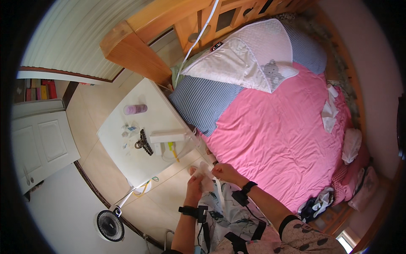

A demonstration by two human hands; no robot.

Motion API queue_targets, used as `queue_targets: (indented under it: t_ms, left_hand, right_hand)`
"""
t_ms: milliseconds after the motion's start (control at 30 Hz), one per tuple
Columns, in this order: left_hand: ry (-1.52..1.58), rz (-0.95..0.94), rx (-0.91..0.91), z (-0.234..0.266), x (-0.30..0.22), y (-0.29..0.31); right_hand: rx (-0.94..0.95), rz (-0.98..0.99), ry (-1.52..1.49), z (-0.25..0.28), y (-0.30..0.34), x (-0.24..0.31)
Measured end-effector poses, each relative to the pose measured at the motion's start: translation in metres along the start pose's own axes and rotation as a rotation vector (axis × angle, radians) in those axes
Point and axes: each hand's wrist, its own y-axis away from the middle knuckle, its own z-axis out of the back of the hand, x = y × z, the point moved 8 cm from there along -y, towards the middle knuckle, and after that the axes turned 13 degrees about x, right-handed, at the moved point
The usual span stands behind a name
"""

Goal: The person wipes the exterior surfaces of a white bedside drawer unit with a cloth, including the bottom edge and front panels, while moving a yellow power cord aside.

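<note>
In front of my body, between both hands, is a thin whitish piece (206,178), soft and partly see-through. Whether it is a plastic bag or a tissue, I cannot make out. My left hand (194,186) grips its left side with closed fingers. At its upper right, my right hand (227,173) pinches an edge. A pale strip (220,194) hangs down below it over the patterned cloth (230,207) at my lap. Both wrists carry black straps with small boxes.
A white table (116,146) at left holds a purple bottle (135,109), a dark hair clip (144,143) and a long white box (167,136). To the right lies a bed with a pink sheet (270,139), striped pillows and a white blanket (241,63). A fan (109,225) stands lower left.
</note>
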Motion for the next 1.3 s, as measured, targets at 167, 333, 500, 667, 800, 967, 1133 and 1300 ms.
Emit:
queue_targets:
  t_ms: [167, 333, 500, 667, 800, 967, 1133, 1300]
  left_hand:
    - [0.151, -0.038, -0.035, 0.016, -0.006, -0.004]
    - [0.071, 0.026, -0.011, -0.007, 0.010, -0.007]
    - [0.080, -0.118, -0.131, 0.033, 0.006, 0.000]
    - [0.214, -0.160, -0.105, 0.078, 0.012, 0.012]
    - [0.317, -0.201, -0.102, 0.131, 0.031, 0.030]
    - [0.432, -0.253, -0.111, 0.199, 0.058, 0.040]
    - [0.482, -0.335, -0.090, 0.276, 0.095, 0.052]
    - [0.594, -0.327, -0.110, 0.320, 0.108, 0.046]
  right_hand:
    - [-0.141, 0.118, -0.162, 0.016, -0.003, 0.000]
    - [0.110, 0.052, 0.165, -0.014, -0.016, 0.011]
    - [-0.134, 0.144, 0.003, 0.011, -0.022, 0.007]
    - [-0.338, 0.282, 0.139, 0.040, -0.016, -0.003]
    - [-0.322, 0.228, 0.096, 0.031, -0.027, -0.015]
    - [-0.297, 0.266, 0.145, 0.021, -0.029, -0.014]
    - [-0.367, 0.104, 0.258, 0.007, -0.024, -0.026]
    - [-0.407, 0.148, 0.297, 0.011, -0.039, -0.042]
